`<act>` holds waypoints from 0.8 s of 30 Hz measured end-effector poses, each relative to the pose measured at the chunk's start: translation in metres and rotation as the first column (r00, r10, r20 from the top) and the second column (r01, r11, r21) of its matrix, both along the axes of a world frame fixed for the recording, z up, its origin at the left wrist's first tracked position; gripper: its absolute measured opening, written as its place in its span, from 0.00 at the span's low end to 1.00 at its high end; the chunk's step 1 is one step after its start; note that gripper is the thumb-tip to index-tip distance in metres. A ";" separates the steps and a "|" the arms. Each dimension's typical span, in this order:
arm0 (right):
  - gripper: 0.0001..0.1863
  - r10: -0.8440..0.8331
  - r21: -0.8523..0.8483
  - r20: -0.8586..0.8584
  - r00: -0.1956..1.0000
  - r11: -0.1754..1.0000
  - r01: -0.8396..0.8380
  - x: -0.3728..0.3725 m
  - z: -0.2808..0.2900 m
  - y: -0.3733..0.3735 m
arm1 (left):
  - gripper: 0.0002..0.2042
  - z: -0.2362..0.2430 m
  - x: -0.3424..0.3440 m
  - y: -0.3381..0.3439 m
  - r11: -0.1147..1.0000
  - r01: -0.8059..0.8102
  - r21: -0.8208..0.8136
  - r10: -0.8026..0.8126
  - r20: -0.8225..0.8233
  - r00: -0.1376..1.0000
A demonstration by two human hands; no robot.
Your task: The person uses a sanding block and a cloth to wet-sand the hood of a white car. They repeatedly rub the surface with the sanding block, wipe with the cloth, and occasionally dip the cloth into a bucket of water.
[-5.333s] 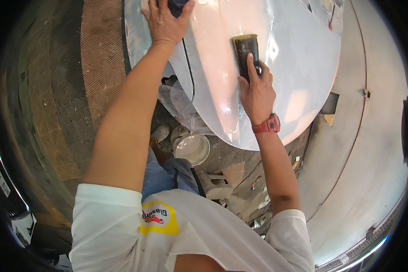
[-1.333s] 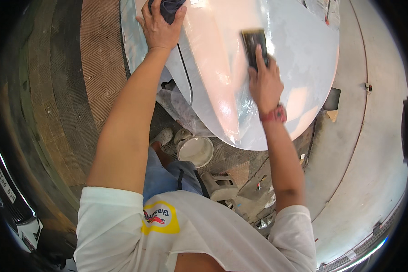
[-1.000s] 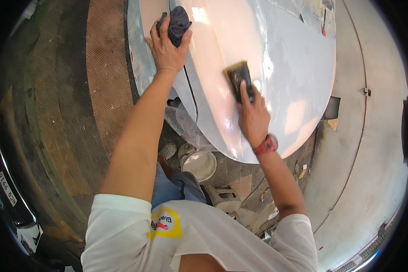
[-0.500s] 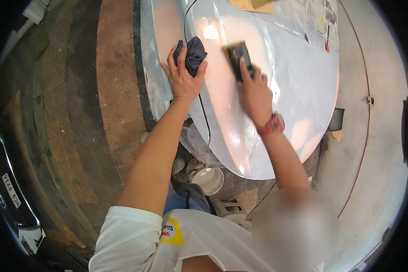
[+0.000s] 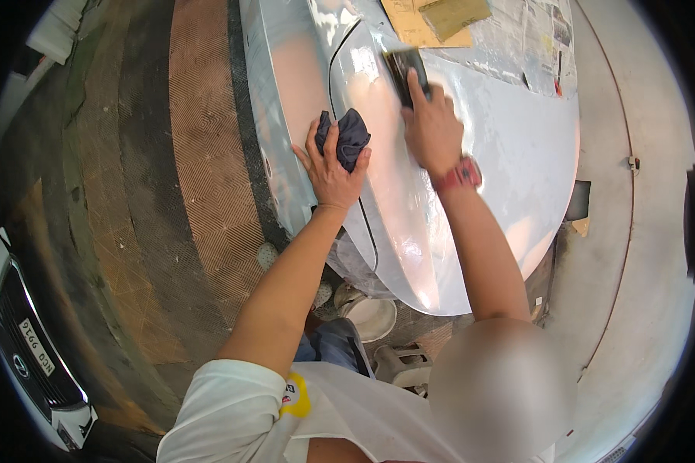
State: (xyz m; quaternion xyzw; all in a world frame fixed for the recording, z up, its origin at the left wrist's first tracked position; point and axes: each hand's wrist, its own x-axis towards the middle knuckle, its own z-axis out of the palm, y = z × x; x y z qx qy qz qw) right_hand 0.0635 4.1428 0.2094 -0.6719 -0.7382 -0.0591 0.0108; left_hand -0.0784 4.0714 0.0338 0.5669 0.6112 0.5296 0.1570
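Note:
A glossy pale grey car body panel (image 5: 510, 147) fills the upper middle of the view. My left hand (image 5: 328, 166) rests on the panel's left side, shut on a crumpled dark blue cloth (image 5: 349, 137). My right hand (image 5: 432, 127), with a red watch (image 5: 459, 174) at the wrist, presses a dark sanding block (image 5: 403, 68) flat against the panel near a curved seam.
Brown masking paper (image 5: 432, 19) and newspaper (image 5: 537, 35) cover the panel's far part. A white bowl (image 5: 371, 316) stands on the floor under the panel. A ribbed brown floor mat (image 5: 208, 154) lies left. Another car's front (image 5: 31, 347) shows at lower left.
Both hands have come lower in the view and closer together. The sanding block has been stroked back and forth over the panel, while the cloth stays in the left hand.

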 end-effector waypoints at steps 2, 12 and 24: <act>0.43 -0.023 -0.026 0.005 1.000 0.999 0.023 -0.006 0.004 0.023 | 0.41 -0.002 -0.001 0.001 1.000 0.009 -0.004 -0.009 -0.031 0.999; 0.43 -0.046 0.032 0.042 0.998 0.999 0.044 0.037 -0.020 -0.033 | 0.40 -0.005 -0.009 0.002 1.000 0.025 -0.001 -0.025 -0.066 0.997; 0.45 -0.051 0.033 -0.104 0.993 0.998 0.054 0.041 -0.042 -0.188 | 0.30 0.003 -0.022 -0.004 0.995 0.024 -0.092 -0.036 -0.121 0.992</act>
